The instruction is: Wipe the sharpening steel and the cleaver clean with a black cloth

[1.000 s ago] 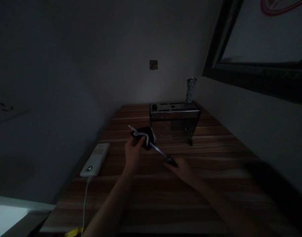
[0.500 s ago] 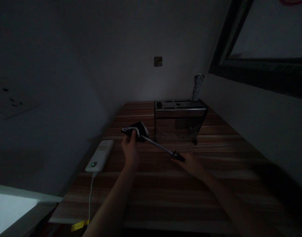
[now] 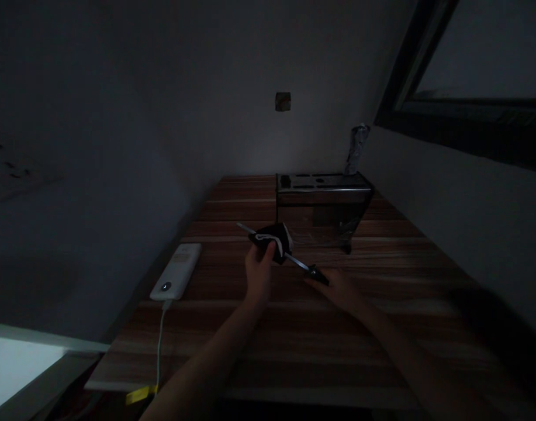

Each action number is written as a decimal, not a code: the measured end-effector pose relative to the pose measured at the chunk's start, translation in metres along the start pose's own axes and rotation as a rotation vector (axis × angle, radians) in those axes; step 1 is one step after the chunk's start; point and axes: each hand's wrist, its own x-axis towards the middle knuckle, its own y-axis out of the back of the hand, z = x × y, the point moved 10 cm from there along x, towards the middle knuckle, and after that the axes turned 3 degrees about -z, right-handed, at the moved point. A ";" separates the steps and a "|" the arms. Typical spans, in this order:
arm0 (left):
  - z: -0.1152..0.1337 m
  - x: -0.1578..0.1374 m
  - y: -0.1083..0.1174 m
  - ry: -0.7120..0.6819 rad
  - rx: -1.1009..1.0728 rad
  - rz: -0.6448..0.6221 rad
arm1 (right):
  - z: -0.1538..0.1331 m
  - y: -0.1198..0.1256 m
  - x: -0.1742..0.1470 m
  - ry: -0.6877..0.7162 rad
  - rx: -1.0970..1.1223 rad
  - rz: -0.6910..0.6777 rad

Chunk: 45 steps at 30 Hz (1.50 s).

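My right hand (image 3: 338,286) is closed around the black handle (image 3: 317,275) of a slim metal rod (image 3: 297,261) that looks like a sharpening steel. It points away to the left, tilted over the table. A folded black cloth with white edges (image 3: 272,237) is wrapped around the rod's middle. My left hand (image 3: 259,266) pinches that cloth, thumb on top, the other fingers mostly hidden. Beyond the cloth, the rod's pale tip sticks out at the left. Behind my hands stands a dark-framed knife rack (image 3: 324,182) with slots in its top.
A plastic-wrapped handle (image 3: 358,149) rises from the rack's right end. On the wood-grain table (image 3: 232,202), at the left, lies a white power bank (image 3: 177,272) with a cable (image 3: 160,345) running over the front edge past a yellow tag (image 3: 138,395). Walls border the table; the room is dim.
My left hand and the cloth have slid right along the rod, closer to the handle. The tip now shows past the cloth. My right hand has hardly moved.
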 end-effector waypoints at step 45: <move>-0.015 -0.008 -0.035 0.085 0.155 -0.284 | 0.005 0.000 0.002 0.002 0.074 -0.004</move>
